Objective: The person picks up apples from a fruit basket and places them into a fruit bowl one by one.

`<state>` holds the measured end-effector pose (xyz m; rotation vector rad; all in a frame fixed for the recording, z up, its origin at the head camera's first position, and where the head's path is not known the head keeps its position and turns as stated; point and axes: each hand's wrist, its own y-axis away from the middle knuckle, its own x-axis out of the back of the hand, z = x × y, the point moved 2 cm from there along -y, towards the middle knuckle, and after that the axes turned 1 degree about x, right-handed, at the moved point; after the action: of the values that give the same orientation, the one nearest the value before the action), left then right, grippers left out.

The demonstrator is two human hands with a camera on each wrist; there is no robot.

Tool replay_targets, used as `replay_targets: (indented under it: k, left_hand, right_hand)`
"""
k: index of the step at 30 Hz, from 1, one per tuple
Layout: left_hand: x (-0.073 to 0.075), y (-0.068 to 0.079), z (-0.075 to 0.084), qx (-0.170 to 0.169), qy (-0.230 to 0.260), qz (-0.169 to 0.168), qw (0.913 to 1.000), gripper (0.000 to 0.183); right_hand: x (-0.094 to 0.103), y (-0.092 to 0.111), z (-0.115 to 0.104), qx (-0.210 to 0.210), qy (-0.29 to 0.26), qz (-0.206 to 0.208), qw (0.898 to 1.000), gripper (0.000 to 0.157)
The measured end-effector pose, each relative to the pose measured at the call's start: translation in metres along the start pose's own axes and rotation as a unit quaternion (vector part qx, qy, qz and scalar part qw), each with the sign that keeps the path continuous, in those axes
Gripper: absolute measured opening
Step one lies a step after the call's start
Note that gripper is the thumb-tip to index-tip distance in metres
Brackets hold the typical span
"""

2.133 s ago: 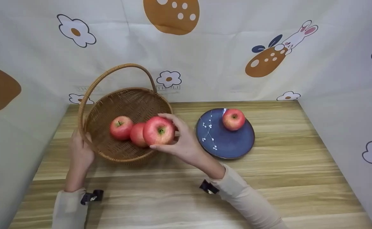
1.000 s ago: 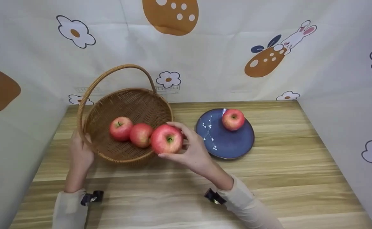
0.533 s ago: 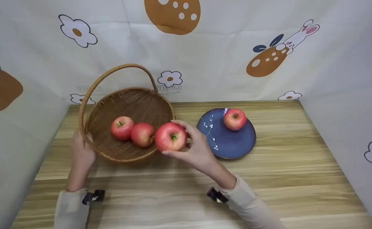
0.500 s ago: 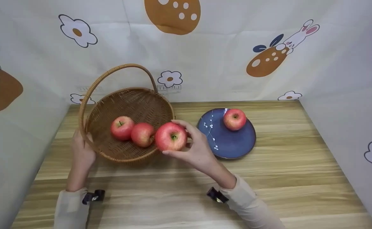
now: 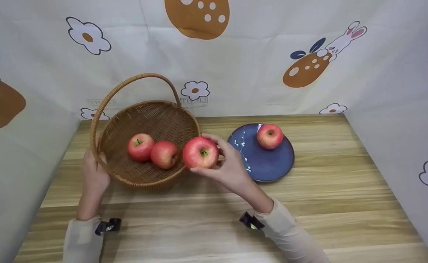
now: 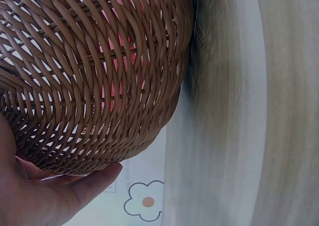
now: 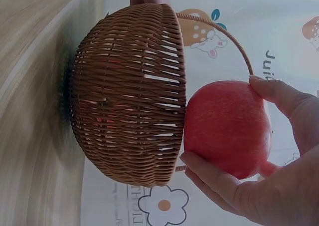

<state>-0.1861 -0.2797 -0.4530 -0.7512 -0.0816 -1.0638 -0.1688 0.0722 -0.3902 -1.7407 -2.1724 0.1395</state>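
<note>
Wood-grained desk (image 5: 184,226), brown wicker basket (image 5: 155,118) braced!
Left hand (image 5: 95,176), fingers laid along its side, likely steadies it; right hand (image 5: 232,171) pinches a round red apple (image 5: 199,155) between fingers, two more apples (image 5: 140,148) inside, left of them.

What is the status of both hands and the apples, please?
Left hand against basket. Right hand gripping apple close to basket. Two more apples inside, fourth apple on plate. No obstruction seen.
</note>
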Motion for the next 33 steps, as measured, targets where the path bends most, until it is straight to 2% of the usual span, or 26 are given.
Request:
replay_targets:
  k: [7,14,28,33]
  left_hand:
    - [0.0,0.0,0.0,-0.006,-0.001,0.006,1.0,0.046]
    - [0.001,0.0,0.002,0.028,0.013,-0.019,0.9994,0.047]
    - [0.001,0.001,0.001,0.03,0.004,-0.013,0.9995,0.047]
    - [0.002,0.001,0.002,0.03,0.005,-0.017,0.9994,0.047]
  right_hand:
    - [0.005,-0.002,0.0,-0.001,-0.003,0.011,1.0,0.077]
    - [0.009,-0.004,0.002,-0.017,-0.005,0.025,1.0,0.077]
    - [0.021,-0.013,0.009,0.022,0.045,0.051,0.997,0.073]
    - [0.027,-0.016,0.013,0.009,0.048,0.062,0.997,0.072]
